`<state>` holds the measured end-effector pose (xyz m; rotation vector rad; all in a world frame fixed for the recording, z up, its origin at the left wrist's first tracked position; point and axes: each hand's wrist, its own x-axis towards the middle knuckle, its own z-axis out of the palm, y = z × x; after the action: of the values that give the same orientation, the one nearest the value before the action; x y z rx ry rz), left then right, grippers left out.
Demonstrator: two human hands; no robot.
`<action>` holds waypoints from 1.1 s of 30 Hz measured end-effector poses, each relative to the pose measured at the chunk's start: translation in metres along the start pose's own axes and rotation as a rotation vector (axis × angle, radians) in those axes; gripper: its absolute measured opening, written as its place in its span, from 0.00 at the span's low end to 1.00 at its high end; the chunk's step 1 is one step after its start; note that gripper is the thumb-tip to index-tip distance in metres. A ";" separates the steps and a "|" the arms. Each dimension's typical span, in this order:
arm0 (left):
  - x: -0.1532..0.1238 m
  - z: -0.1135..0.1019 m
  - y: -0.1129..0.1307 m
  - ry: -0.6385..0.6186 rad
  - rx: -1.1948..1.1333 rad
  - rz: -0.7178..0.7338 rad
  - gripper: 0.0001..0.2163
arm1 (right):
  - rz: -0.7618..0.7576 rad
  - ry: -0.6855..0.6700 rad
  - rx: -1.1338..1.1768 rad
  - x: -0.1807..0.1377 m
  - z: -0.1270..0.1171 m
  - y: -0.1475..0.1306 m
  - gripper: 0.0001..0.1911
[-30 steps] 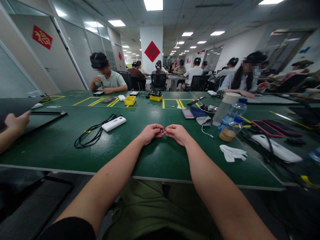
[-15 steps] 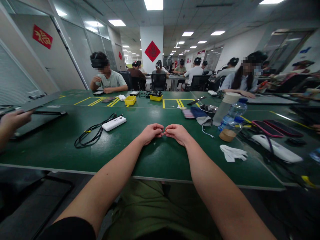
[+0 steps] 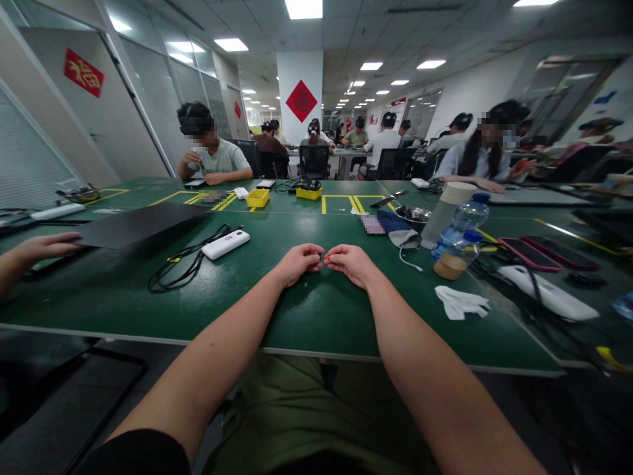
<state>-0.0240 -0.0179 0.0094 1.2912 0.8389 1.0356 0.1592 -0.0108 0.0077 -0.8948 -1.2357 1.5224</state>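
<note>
Close together over the green table [image 3: 237,300], my two hands face each other with their fingertips almost meeting. My left hand [image 3: 299,264] is closed in a pinch; whatever sits between its thumb and fingers is too small to name. My right hand [image 3: 352,265] pinches as well, and a tiny orange-red spot shows at its fingertips, its kind unclear. Left of my hands lies a white power bank [image 3: 226,245] beside a coiled black cable [image 3: 180,269]. To the right a crumpled white glove [image 3: 459,303] rests on the tabletop.
At the left another person's hand [image 3: 44,249] holds a thin dark panel [image 3: 143,224] over the table. On the right stand plastic bottles [image 3: 457,254], a pale tumbler [image 3: 446,214], phones [image 3: 529,254] and a metal bowl [image 3: 414,216]. Farther back are yellow trays [image 3: 258,198] and seated people.
The other person's panel at the left has swung down and to the right, spreading over the table. My hands stay nearly in place, with only slight finger movement.
</note>
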 end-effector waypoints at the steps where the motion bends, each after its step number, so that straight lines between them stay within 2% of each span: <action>1: 0.001 -0.001 -0.001 -0.003 -0.004 -0.002 0.11 | -0.002 -0.001 -0.007 0.000 0.000 0.000 0.08; 9: 0.000 0.000 0.000 -0.004 -0.081 -0.044 0.08 | 0.000 -0.033 0.001 -0.002 0.001 -0.001 0.09; 14: -0.001 0.003 0.001 -0.001 -0.059 0.006 0.15 | -0.016 -0.025 0.016 -0.001 0.001 -0.001 0.09; 17: 0.001 0.003 -0.002 0.032 0.009 0.080 0.15 | -0.033 0.007 -0.002 -0.001 0.001 -0.002 0.09; 22: 0.006 -0.002 -0.007 0.106 0.239 0.210 0.11 | -0.083 0.037 -0.064 -0.001 0.002 -0.003 0.12; 27: 0.008 -0.003 -0.008 0.159 0.424 0.239 0.10 | -0.120 0.051 -0.130 0.001 0.003 0.000 0.10; 33: 0.007 -0.001 -0.006 0.146 0.466 0.266 0.11 | -0.094 0.015 -0.092 0.002 0.005 0.001 0.12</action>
<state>-0.0214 -0.0105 0.0035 1.7721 1.0829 1.1968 0.1541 -0.0106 0.0080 -0.8938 -1.3274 1.3917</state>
